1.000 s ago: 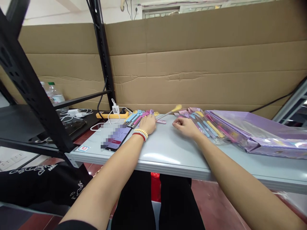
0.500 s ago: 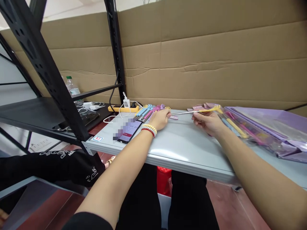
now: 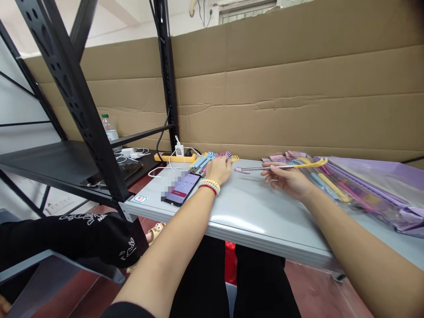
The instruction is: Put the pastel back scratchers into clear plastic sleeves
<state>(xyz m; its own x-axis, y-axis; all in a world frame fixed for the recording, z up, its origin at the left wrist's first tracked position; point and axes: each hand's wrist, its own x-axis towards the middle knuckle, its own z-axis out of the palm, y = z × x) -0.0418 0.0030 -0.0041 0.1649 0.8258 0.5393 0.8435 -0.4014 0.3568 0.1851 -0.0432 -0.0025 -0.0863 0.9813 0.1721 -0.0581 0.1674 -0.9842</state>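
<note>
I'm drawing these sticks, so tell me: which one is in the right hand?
The yellow-ended stick, gripped by the right hand, its yellow end jutting past that hand; the other sticks lie bunched on the table.

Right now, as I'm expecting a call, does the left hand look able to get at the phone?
Probably yes: the phone lies face up on the table near the left hand, which would need to draw back; nothing seems to cover it.
</note>
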